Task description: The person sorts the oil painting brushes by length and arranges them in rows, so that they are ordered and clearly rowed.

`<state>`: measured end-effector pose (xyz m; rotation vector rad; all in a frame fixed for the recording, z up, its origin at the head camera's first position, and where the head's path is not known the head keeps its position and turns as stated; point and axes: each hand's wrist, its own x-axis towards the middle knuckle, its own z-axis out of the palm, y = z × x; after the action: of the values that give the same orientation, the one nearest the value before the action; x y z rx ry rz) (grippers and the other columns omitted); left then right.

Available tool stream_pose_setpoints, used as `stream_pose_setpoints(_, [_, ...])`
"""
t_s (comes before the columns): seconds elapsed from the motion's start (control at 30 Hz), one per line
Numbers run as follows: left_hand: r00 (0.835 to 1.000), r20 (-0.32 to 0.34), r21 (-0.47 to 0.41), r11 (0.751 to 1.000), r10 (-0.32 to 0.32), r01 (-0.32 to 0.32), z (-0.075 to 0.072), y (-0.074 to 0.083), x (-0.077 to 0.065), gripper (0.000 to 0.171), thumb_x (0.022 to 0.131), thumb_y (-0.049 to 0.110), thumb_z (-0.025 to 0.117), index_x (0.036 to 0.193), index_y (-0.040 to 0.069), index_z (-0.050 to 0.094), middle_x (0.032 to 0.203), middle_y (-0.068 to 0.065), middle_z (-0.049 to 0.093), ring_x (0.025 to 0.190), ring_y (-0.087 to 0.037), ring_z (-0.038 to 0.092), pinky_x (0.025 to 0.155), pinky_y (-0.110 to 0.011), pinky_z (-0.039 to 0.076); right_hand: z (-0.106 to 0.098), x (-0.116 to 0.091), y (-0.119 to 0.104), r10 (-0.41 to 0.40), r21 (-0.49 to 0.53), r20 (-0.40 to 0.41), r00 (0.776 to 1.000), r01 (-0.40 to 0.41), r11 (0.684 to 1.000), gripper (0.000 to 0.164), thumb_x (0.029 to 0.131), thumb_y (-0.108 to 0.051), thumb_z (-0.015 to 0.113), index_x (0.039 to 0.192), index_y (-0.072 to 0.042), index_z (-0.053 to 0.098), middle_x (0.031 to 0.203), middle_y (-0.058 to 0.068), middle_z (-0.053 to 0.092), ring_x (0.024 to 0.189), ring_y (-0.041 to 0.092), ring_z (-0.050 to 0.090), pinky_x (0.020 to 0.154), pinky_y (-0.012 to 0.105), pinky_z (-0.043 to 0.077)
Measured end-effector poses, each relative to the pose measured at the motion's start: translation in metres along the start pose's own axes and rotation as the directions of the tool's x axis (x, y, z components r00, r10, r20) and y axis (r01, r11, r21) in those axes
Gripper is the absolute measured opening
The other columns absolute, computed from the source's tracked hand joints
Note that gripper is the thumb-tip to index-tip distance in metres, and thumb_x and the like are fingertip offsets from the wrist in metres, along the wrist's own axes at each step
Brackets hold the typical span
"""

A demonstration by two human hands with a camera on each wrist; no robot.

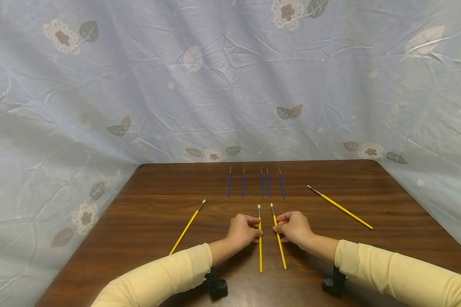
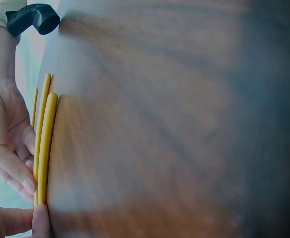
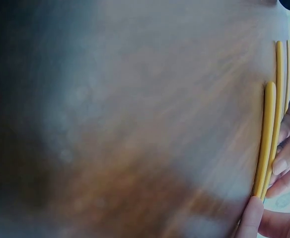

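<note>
Two yellow-handled paintbrushes lie side by side at the middle of the table, bristles pointing away from me. My left hand [image 1: 243,230] pinches the left paintbrush [image 1: 260,251] between thumb and fingers. The right paintbrush [image 1: 281,251], slightly slanted, is pinched by my right hand [image 1: 295,229]. A narrow gap separates the two brushes. In the left wrist view, the thumb [image 2: 41,220] touches the near yellow handle [image 2: 47,144]. The right wrist view shows a thumb [image 3: 250,218] against a yellow handle [image 3: 266,134].
Several thin blue paintbrushes [image 1: 262,185] stand in a row near the table's far edge. One yellow paintbrush [image 1: 186,228] lies slanted at left, another [image 1: 343,209] at right. Behind the brown table [image 1: 157,204] hangs a floral curtain [image 1: 230,98].
</note>
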<state>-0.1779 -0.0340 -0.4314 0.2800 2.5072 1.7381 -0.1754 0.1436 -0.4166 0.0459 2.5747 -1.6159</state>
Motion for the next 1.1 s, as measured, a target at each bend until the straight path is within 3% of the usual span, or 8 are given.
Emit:
stream_pose_setpoints(0.8, [0.999,0.001,-0.067,0.997,-0.043,0.043,-0.002,0.003,-0.002,0.03,0.076,-0.014,0.074,0.105,-0.013,0.068,0.088,-0.015,0.069,0.066,-0.021,0.069,0.053,-0.027,0.058,0.0,-0.002,0.001,0.02,0.036,-0.008,1.0,-0.02,0.999,0.027,0.081,0.008,0.073,0.107,0.011,0.064,0.091,0.013,0.062,0.072,0.017,0.063,0.056,0.032,0.059])
stream_pose_setpoints(1.1, [0.998,0.024,-0.104,0.993,-0.057,0.059,-0.011,0.01,-0.003,0.03,0.077,-0.011,0.075,0.106,-0.014,0.067,0.095,-0.019,0.068,0.068,-0.026,0.07,0.058,-0.029,0.059,-0.002,-0.004,0.0,0.027,0.084,-0.009,1.0,-0.026,0.996,0.025,0.082,0.007,0.072,0.106,0.011,0.064,0.089,0.013,0.061,0.071,0.018,0.064,0.057,0.033,0.06])
